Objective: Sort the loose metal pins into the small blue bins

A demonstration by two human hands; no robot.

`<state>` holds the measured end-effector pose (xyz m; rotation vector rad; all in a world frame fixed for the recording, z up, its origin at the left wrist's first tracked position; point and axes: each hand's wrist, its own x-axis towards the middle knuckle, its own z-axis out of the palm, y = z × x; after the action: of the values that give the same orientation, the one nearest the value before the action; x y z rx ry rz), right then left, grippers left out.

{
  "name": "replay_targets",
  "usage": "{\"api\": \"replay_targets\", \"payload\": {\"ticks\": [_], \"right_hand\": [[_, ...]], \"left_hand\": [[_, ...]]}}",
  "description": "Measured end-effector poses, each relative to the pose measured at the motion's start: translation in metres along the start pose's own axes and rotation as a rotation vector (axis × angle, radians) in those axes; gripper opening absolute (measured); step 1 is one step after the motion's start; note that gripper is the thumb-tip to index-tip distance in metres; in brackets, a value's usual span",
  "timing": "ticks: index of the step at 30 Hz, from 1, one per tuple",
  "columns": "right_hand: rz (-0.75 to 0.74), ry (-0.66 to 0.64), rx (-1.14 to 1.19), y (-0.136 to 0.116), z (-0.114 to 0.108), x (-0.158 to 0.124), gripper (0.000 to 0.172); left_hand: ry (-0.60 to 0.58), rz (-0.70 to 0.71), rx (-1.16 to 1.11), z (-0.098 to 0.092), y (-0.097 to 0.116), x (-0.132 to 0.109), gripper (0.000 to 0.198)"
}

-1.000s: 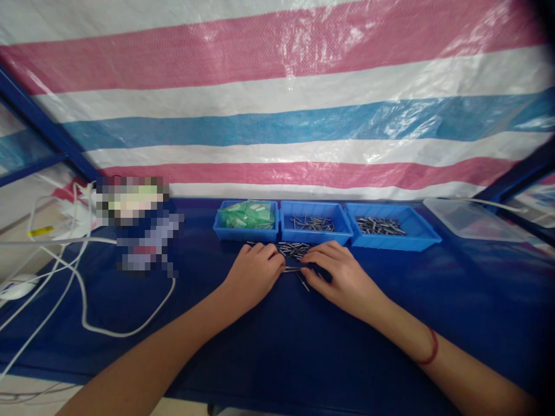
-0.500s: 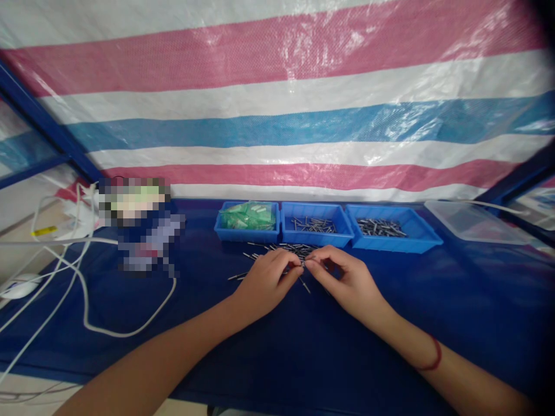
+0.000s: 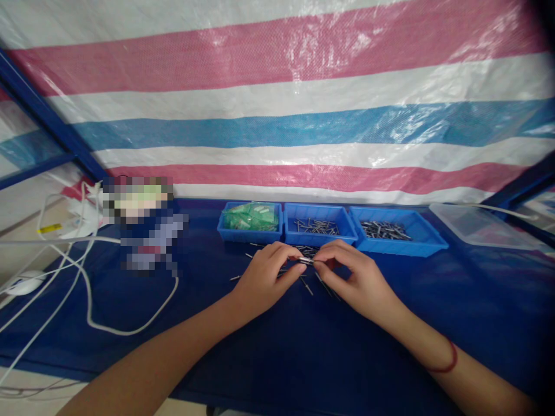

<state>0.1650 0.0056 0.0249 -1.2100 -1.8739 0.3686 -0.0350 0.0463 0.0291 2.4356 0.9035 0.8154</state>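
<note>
My left hand (image 3: 266, 277) and my right hand (image 3: 358, 277) meet over the blue table, thumbs and fingers pinched. Between their fingertips lies a short, shiny metal pin (image 3: 306, 261), gripped at its left end by the left hand and at its right end by the right. Whether it is one piece or two joined is too small to tell. Behind and beneath the hands is a loose pile of slim metal pins (image 3: 309, 252), partly hidden by my fingers. A single pin (image 3: 307, 285) lies just below the fingertips.
Three blue bins stand in a row behind the pile: a left bin (image 3: 249, 236) with green bags, a middle bin (image 3: 299, 236) and a right bin (image 3: 427, 238) with metal pins. A clear plastic lid (image 3: 472, 228) lies at right. White cables (image 3: 89, 300) loop across the left.
My fingertips have drawn slightly apart, and the metal pin between them now shows. The right hand has shifted a little to the right. The view has moved slightly.
</note>
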Motion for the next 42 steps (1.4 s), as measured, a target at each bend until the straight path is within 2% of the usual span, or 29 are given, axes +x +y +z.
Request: {"api": "replay_targets", "payload": {"ticks": [3,7,10,12,15,19,22,25,27,31,33,38,42], "right_hand": [[0.018,0.129,-0.218,0.02,-0.026,0.008,0.012],[0.215,0.267,-0.638,0.065,-0.068,0.009,0.019],[0.414,0.223,-0.823,0.092,-0.085,0.004,0.026],[0.484,0.217,-0.879,0.1,-0.088,0.002,0.031],[0.486,0.225,-0.885,0.098,-0.085,0.002,0.037],[0.414,0.203,-0.844,0.088,-0.078,0.005,0.038],[0.307,0.213,-0.782,0.077,-0.073,0.007,0.03],[0.147,0.198,-0.622,0.058,-0.064,0.01,0.022],[0.083,0.135,-0.45,0.042,-0.053,0.01,0.019],[0.017,-0.144,-0.117,0.013,-0.024,0.006,0.019],[-0.012,-0.191,-0.037,0.004,-0.011,0.002,0.016],[0.043,-0.133,0.047,0.001,0.005,-0.004,0.014],[0.075,-0.052,0.07,0.0,0.007,-0.006,0.013]], "left_hand": [[-0.109,-0.002,0.194,-0.003,-0.001,-0.001,0.031],[-0.256,0.036,0.375,-0.002,-0.005,-0.004,0.036],[-0.303,0.054,0.409,0.001,-0.008,-0.007,0.031],[-0.312,0.057,0.42,0.002,-0.009,-0.007,0.026],[-0.32,0.056,0.44,0.002,-0.007,-0.006,0.021],[-0.316,0.062,0.46,0.002,-0.007,-0.005,0.021],[-0.301,0.077,0.473,0.004,-0.009,-0.006,0.02],[-0.273,0.086,0.471,0.006,-0.009,-0.006,0.019],[-0.229,0.082,0.441,0.005,-0.007,-0.005,0.021],[-0.14,0.02,0.243,0.003,-0.001,-0.002,0.021],[-0.114,-0.007,0.113,0.003,0.0,-0.001,0.018],[-0.074,-0.042,-0.141,0.007,-0.002,-0.001,0.016],[-0.068,-0.059,-0.208,0.01,-0.002,-0.002,0.019]]}}
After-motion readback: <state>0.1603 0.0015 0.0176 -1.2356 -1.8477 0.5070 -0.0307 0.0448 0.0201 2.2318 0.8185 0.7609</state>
